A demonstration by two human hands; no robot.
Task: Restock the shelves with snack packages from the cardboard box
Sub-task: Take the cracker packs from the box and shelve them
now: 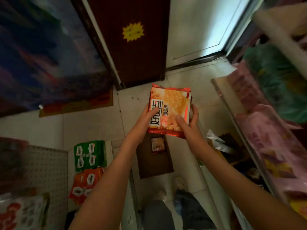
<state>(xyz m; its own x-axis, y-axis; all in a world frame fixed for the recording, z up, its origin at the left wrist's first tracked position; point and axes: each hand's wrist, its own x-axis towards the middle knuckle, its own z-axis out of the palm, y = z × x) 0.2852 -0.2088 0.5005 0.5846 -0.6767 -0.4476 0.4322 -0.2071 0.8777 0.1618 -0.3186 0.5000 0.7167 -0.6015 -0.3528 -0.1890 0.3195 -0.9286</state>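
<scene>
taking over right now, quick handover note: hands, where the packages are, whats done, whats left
Left hand: grips the left edge of the orange snack packages, thumb on the front.
Right hand: grips the right edge of the same small stack.
The stack is held in the air above the cardboard box on the floor. One small package lies in the box.
Shelf to the right holds pink packages.
Done: stack is out of the box.
Left: set it on a shelf (which one, I cannot tell), then take the package in the box.
</scene>
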